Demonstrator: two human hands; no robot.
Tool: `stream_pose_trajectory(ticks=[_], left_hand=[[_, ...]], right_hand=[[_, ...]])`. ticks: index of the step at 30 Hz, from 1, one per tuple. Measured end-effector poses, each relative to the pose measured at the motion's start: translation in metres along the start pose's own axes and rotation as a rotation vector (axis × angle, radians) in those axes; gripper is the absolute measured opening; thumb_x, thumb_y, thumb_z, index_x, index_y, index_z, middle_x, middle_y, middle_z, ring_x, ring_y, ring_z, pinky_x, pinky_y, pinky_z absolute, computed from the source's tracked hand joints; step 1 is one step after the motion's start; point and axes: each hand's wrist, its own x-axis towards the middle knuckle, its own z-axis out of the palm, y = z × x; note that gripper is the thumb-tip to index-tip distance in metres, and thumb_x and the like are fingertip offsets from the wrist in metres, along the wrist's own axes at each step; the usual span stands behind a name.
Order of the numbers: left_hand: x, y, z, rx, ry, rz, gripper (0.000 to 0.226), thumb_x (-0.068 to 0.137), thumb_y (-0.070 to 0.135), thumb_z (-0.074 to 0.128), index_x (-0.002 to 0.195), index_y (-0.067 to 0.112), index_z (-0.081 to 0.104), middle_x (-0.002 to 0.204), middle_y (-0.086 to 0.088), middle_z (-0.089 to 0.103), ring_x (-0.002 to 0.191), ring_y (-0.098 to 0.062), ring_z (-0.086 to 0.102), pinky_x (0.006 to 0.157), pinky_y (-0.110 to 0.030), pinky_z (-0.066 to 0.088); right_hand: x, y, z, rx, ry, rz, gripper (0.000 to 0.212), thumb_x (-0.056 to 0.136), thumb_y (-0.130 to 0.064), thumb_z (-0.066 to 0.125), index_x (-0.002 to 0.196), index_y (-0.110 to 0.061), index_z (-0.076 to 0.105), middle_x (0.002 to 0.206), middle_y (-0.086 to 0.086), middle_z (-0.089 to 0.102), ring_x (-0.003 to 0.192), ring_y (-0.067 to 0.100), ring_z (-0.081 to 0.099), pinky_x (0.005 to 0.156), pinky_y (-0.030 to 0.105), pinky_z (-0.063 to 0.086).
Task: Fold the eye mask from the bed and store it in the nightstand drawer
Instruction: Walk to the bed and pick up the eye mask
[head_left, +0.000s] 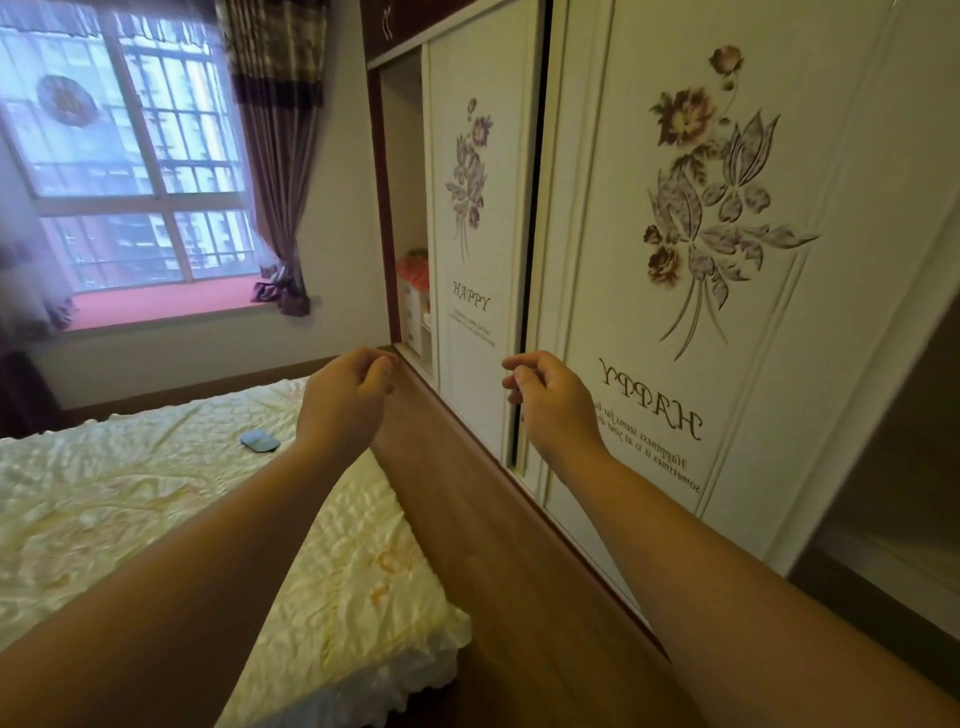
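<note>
Plainly we are at the very start, before any reach: the eye mask (260, 441), a small blue-grey pad, lies flat and untouched on the cream quilt of the bed (130, 509), and both our hands are raised in the air beyond it. Our left hand (345, 397) hangs just past the mask, toward the wardrobe (649, 260), its fingers loosely curled and grasping nothing; our right hand (550, 400) is farther off from the mask, in front of the wardrobe's sliding doors, likewise half-curled and empty. We judge that the next move calls for bringing a hand down and back to the mask, pinching an edge, then folding it over with both hands. We count one mask, one bed, two hands and two flower-printed doors; no nightstand or drawer shows near the mask, so we would have to turn to find it.
</note>
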Motion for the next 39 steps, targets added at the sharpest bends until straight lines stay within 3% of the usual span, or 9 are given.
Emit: stream_pose_trajectory(ticks=[3,6,9,12,17,22,29,35,39], left_hand=[[0.046,-0.008,0.026,-0.029,0.000,0.003,0.038,0.097,0.043,0.044,0.113,0.023,0.071,0.105,0.002,0.073,0.098,-0.021,0.070,0.088,-0.052,0.060],[0.096,-0.015,0.051,-0.046,-0.011,0.006,0.026,0.099,0.042,0.045,0.105,0.030,0.068,0.099,0.007,0.072,0.093,-0.015,0.070,0.086,-0.049,0.062],[0.144,-0.020,0.074,-0.050,-0.019,0.001,0.022,0.100,0.043,0.046,0.103,0.033,0.066,0.096,0.012,0.071,0.091,-0.012,0.070,0.086,-0.047,0.062],[0.186,-0.030,0.096,-0.044,-0.019,-0.009,0.021,0.101,0.043,0.047,0.104,0.033,0.065,0.097,0.011,0.071,0.092,-0.015,0.070,0.087,-0.046,0.061],[0.251,-0.056,0.141,-0.025,0.009,-0.042,0.020,0.101,0.041,0.048,0.105,0.033,0.066,0.100,0.010,0.071,0.093,-0.014,0.069,0.087,-0.044,0.061],[0.318,-0.085,0.190,0.054,0.073,-0.099,0.033,0.102,0.041,0.046,0.119,0.022,0.067,0.110,0.001,0.071,0.099,-0.019,0.068,0.092,-0.043,0.058],[0.407,-0.120,0.241,0.176,0.199,-0.198,0.032,0.102,0.039,0.047,0.118,0.019,0.066,0.107,0.001,0.068,0.094,-0.015,0.063,0.072,-0.023,0.046],[0.471,-0.155,0.247,0.244,0.321,-0.290,0.016,0.099,0.043,0.047,0.103,0.033,0.060,0.095,0.011,0.065,0.085,-0.005,0.061,0.066,-0.020,0.043],[0.516,-0.185,0.245,0.282,0.392,-0.315,0.028,0.099,0.042,0.046,0.111,0.026,0.065,0.098,0.008,0.066,0.083,-0.003,0.060,0.065,-0.019,0.042]], right_hand=[[0.046,0.010,0.008,-0.022,0.009,0.004,0.022,0.103,-0.020,0.046,0.109,-0.021,0.068,0.100,-0.001,0.071,0.091,0.018,0.068,0.072,0.028,0.056],[0.099,0.015,0.015,-0.053,0.018,0.004,0.019,0.101,-0.019,0.049,0.108,-0.022,0.067,0.096,-0.004,0.071,0.085,0.027,0.069,0.067,0.037,0.058],[0.151,0.022,0.025,-0.071,0.025,-0.030,0.017,0.101,-0.020,0.051,0.109,-0.022,0.067,0.098,-0.005,0.070,0.083,0.018,0.069,0.062,0.022,0.054],[0.196,0.039,0.038,-0.062,0.009,-0.035,0.016,0.100,-0.022,0.054,0.110,-0.022,0.066,0.099,-0.005,0.070,0.086,0.011,0.067,0.064,0.017,0.049],[0.275,0.082,0.063,-0.063,-0.041,-0.045,0.015,0.101,-0.023,0.054,0.110,-0.023,0.065,0.101,-0.006,0.069,0.088,0.012,0.067,0.072,0.026,0.057],[0.368,0.134,0.080,-0.037,-0.079,-0.073,0.013,0.100,-0.024,0.053,0.106,-0.028,0.065,0.096,-0.013,0.067,0.086,0.010,0.067,0.071,0.025,0.058],[0.497,0.200,0.105,-0.026,-0.278,-0.097,0.014,0.101,-0.027,0.054,0.108,-0.026,0.066,0.104,-0.004,0.070,0.095,0.012,0.066,0.068,0.016,0.049],[0.587,0.223,0.167,0.011,-0.437,-0.143,0.019,0.102,-0.028,0.053,0.111,-0.023,0.068,0.103,-0.007,0.067,0.091,0.009,0.062,0.066,0.013,0.044],[0.629,0.234,0.231,0.058,-0.500,-0.162,0.018,0.102,-0.032,0.053,0.112,-0.026,0.067,0.095,-0.014,0.063,0.083,0.000,0.058,0.063,0.012,0.044]])
